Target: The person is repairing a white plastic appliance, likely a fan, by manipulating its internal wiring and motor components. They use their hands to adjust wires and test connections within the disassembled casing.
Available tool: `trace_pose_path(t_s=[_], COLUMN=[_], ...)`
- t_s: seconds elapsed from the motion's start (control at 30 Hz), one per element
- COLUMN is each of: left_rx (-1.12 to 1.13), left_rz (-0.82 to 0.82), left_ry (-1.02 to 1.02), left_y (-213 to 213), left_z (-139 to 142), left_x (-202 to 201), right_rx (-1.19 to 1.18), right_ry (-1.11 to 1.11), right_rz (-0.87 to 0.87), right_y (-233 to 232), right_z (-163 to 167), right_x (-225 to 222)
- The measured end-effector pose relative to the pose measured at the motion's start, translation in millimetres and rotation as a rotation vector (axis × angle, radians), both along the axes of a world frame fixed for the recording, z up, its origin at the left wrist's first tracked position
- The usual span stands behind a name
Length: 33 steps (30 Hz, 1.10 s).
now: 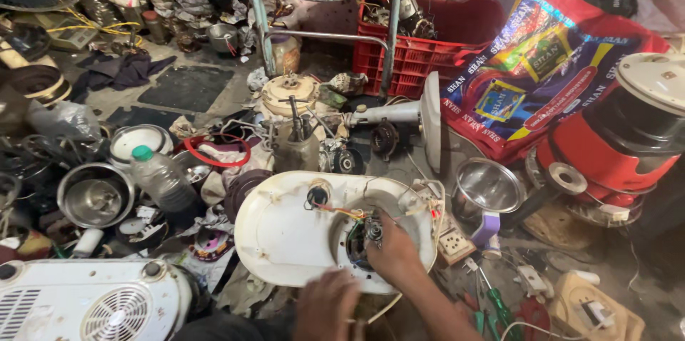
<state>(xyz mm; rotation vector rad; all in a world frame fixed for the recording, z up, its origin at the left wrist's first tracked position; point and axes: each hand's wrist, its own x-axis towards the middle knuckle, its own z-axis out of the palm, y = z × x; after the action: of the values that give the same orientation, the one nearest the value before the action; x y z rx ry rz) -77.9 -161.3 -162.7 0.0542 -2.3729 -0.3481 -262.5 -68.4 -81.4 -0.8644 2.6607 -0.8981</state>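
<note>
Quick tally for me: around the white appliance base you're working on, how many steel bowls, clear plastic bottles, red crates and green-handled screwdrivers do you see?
Round steel bowls: 2
Clear plastic bottle with green cap: 1
Red plastic crate: 1
Green-handled screwdriver: 1
Total: 5

White fan base (285, 230), red crate (421, 63)

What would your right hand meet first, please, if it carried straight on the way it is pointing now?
The right hand points up and left into the round opening of the white base. It would probably meet the small dark motor part and coloured wires at once; it seems to touch them already, though depth is unclear.
</note>
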Motion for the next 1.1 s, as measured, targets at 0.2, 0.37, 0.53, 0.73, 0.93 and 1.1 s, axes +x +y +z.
trace_pose_path(t_s=[0.2, 0.37, 0.53, 0.73, 0.93, 1.1], left_rx=[0.168, -0.045, -0.161, -0.227, -0.074, 0.230], left_rz=[-0.104, 0.020, -0.008, -0.037, -0.009, 0.187], left_ry=[-0.270, -0.502, -0.356, -0.494, -0.510, -0.536], left_y=[20, 16, 9, -5, -29, -24], left_z=[62, 69, 73, 79, 128, 182], left_x=[-18, -36, -46, -71, -120, -110], right_rx=[-0.204, -0.611, -0.897, -0.798, -0.776, -0.846], right_ry=[-0.074, 0.191, -0.744, -0.998, -0.888, -0.680], right_rz=[0.036, -0.430, -0.641, -0.510, -0.445, -0.638], right_y=[49, 128, 143, 121, 103, 122], right_z=[23, -25, -88, -133, -125, -108], right_x=[10, 7, -22, -21, -14, -9])
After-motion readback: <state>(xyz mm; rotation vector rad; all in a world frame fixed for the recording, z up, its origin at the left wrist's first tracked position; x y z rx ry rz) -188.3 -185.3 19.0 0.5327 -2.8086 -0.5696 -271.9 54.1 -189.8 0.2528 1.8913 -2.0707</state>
